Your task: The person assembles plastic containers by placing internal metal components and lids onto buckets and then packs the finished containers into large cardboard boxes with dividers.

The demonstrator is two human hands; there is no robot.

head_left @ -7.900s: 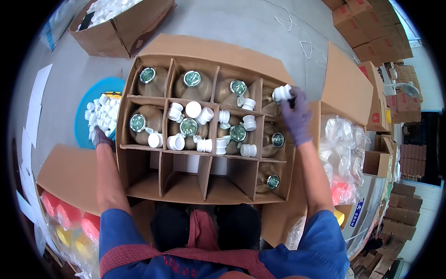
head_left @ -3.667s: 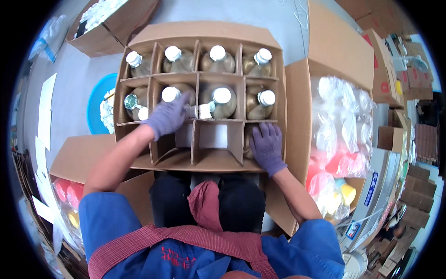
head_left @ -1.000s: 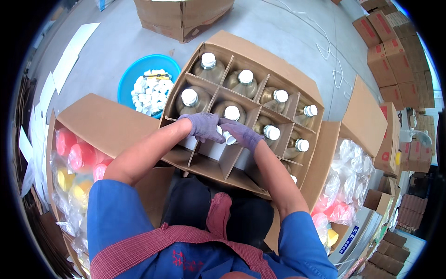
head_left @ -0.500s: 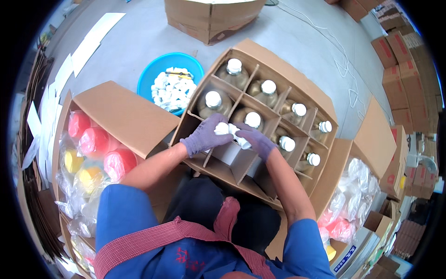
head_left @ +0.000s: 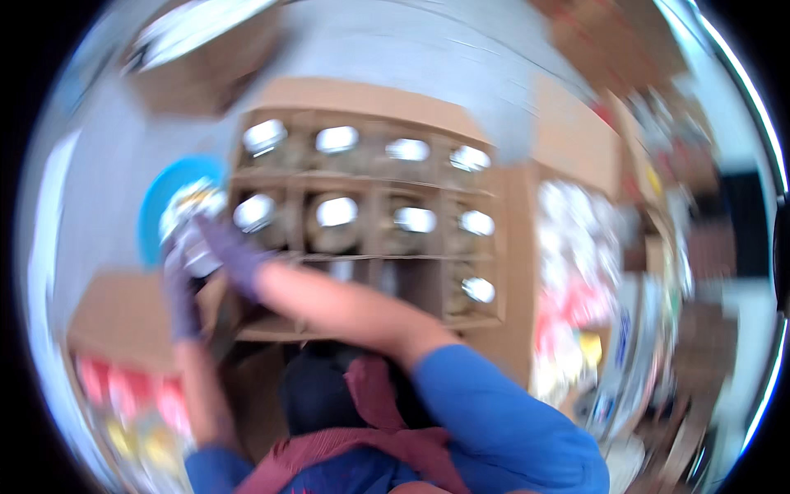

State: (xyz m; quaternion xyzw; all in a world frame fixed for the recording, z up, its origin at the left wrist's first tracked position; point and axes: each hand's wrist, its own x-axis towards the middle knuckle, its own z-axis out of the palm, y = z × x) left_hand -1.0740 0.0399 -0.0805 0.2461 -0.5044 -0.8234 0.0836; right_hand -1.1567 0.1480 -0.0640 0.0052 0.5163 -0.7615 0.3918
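Note:
Both my gloved hands are at the left, over the near edge of a blue basin (head_left: 151, 216) that holds many small white bottle caps (head_left: 194, 198). Motion smears the whole view. Between my left hand (head_left: 178, 280) and my right hand (head_left: 233, 251) is a blurred clump of white caps (head_left: 200, 257), cupped by the purple-grey gloves. My right forearm reaches across the near left corner of a divided cardboard carton (head_left: 370, 95). In its cells stand several clear bottles (head_left: 333, 235) with white caps on top; my arm hides part of the nearest row.
An open box of pink and yellow wrapped items (head_left: 127, 391) sits at the near left. Another box with clear-wrapped goods (head_left: 576, 247) adjoins the carton on the right. A brown carton (head_left: 206, 70) stands at the far left, and stacked boxes (head_left: 613, 41) at the far right.
My hands have moved left, from above the carton to the basin, with the white caps between them. The view has turned, and my right arm now crosses the carton.

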